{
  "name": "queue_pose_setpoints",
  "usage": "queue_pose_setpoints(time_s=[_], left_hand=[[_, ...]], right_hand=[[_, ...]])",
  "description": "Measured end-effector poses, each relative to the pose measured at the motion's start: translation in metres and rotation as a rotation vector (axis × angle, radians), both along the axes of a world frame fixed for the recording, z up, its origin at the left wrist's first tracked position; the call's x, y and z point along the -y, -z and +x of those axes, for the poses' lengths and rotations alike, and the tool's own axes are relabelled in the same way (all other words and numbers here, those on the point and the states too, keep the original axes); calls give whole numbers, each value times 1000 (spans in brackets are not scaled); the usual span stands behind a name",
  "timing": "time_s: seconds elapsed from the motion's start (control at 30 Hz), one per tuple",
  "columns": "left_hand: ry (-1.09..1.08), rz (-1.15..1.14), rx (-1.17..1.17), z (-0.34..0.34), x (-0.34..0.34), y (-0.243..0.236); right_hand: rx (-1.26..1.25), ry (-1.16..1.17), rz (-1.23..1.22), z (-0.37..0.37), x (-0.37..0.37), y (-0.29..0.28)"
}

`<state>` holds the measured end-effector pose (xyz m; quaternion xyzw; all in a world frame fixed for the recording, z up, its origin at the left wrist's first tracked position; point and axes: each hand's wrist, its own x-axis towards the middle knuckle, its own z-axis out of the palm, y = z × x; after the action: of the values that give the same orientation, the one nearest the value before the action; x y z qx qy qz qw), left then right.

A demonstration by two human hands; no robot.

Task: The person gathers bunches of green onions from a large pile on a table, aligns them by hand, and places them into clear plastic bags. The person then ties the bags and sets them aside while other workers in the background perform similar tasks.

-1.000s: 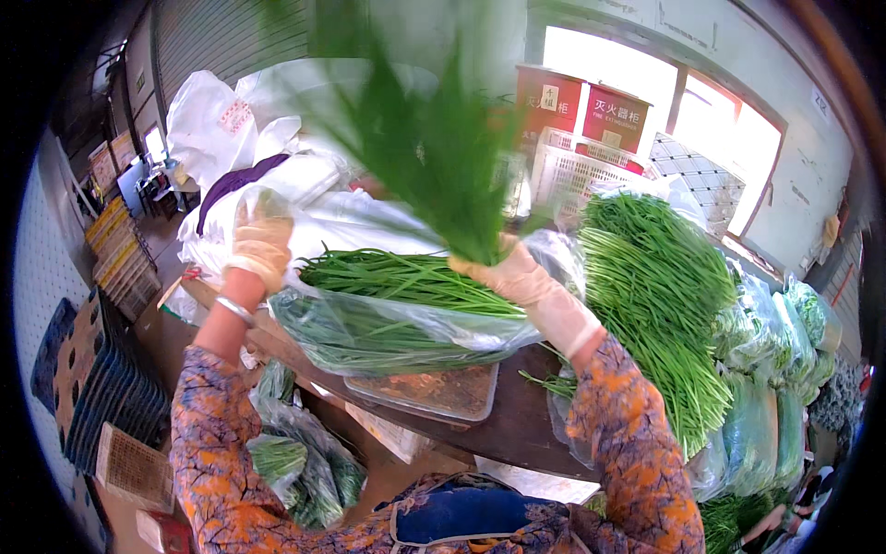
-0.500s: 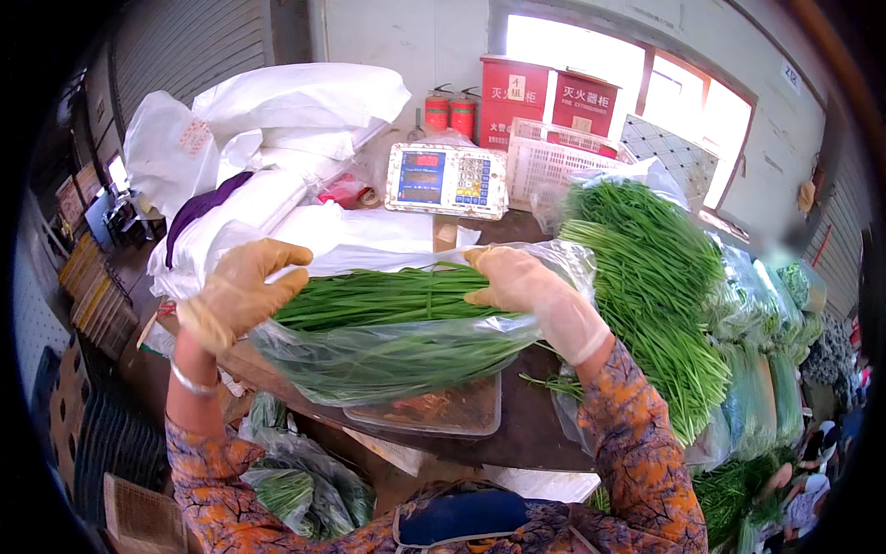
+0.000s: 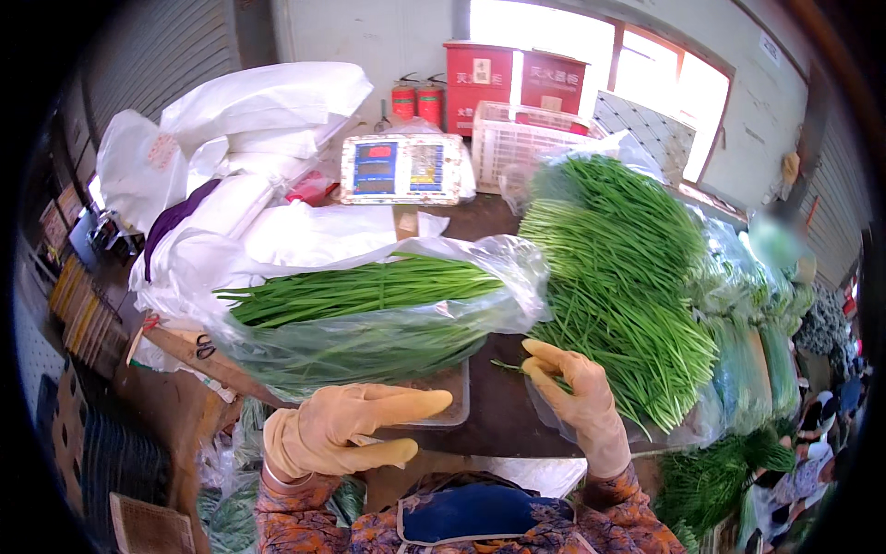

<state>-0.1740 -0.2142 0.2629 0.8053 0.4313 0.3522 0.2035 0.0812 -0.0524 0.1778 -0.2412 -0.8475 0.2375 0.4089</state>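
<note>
One greens-filled bag (image 3: 351, 355) just beyond fingers (image 3: 420, 403) of left hand (image 3: 334, 427), right hand (image 3: 591, 406)

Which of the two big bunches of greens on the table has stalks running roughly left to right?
The left-hand bunch, in the clear plastic bag; its stalks lie roughly crosswise, while the right-hand pile slants toward the lower right.

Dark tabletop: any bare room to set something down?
Front strip of tabletop, between tray and right hand; small rear gap bordered by scale, crate and bagged greens. Crowded: left under white sacks, right under loose greens.
</note>
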Motion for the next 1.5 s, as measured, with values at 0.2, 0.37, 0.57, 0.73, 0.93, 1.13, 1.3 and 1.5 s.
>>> queue_pose_setpoints(time_s=[0.2,0.37,0.57,0.73,0.93,1.13,1.3,1.5], left_hand=[[61,-508,326,39,-39,66],[123,-744,467,99,-57,117],[274,-899,323,136,-77,148],[298,-1135,300,180,-89,157],[318,-1223,356,198,-92,174],[359,-1165,253,221,-99,169],[308,-1252,419,229,-103,193],[-52,-1322,968,281,-143,236]], right_hand=[[388,163,-268,73,2,83],[426,734,-246,192,-6,123],[480,1138,-137,289,-31,163],[553,1077,-255,298,-69,193],[627,1052,78,297,-81,150],[592,1115,-50,322,-129,158],[568,927,249,284,-94,143],[662,312,-28,184,-15,159]])
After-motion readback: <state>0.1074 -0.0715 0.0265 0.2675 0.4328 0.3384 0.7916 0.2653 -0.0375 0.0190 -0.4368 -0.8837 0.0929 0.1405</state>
